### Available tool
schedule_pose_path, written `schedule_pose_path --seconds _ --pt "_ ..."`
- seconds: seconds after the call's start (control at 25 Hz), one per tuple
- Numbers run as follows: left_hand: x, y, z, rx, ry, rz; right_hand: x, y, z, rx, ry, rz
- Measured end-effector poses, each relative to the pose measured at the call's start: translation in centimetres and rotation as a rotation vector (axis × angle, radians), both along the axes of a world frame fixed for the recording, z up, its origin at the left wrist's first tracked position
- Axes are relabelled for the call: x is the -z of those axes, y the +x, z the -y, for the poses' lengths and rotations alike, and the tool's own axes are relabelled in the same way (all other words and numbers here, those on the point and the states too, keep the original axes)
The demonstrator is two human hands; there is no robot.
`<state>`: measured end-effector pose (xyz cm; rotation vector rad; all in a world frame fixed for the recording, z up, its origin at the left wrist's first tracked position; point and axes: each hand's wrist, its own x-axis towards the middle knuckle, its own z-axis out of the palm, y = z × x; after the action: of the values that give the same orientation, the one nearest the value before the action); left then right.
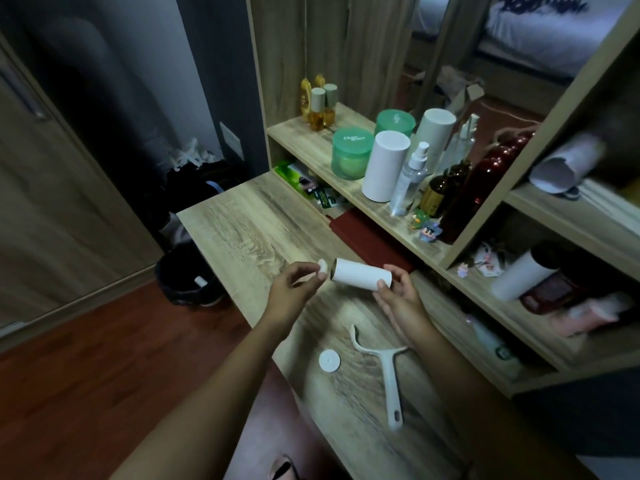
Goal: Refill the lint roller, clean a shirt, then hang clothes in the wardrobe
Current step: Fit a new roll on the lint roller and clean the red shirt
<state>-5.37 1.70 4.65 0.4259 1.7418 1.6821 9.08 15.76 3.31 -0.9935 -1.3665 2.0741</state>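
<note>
White plastic roller handle [388, 379] lies bare; right hand [398, 299] grips white refill roll [360, 274], left hand [294, 285] pinches white cap [322, 266]; refill judged unfinished.

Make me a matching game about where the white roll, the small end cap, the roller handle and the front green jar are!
Things:
1. white roll
2. small end cap
3. roller handle
4. front green jar

Places:
A. standing on the shelf
B. pinched in the left hand
C. lying flat on the table
D. held in the right hand

Right pairs: 1-D, 2-B, 3-C, 4-A.
</note>
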Motion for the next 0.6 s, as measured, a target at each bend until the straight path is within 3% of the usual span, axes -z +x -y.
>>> schedule_pose_path --seconds 0.6 --pt "-6.9 0.0 1.6 0.027 0.246 -0.153 -4.6 -1.7 1.5 -0.066 -0.073 -0.343"
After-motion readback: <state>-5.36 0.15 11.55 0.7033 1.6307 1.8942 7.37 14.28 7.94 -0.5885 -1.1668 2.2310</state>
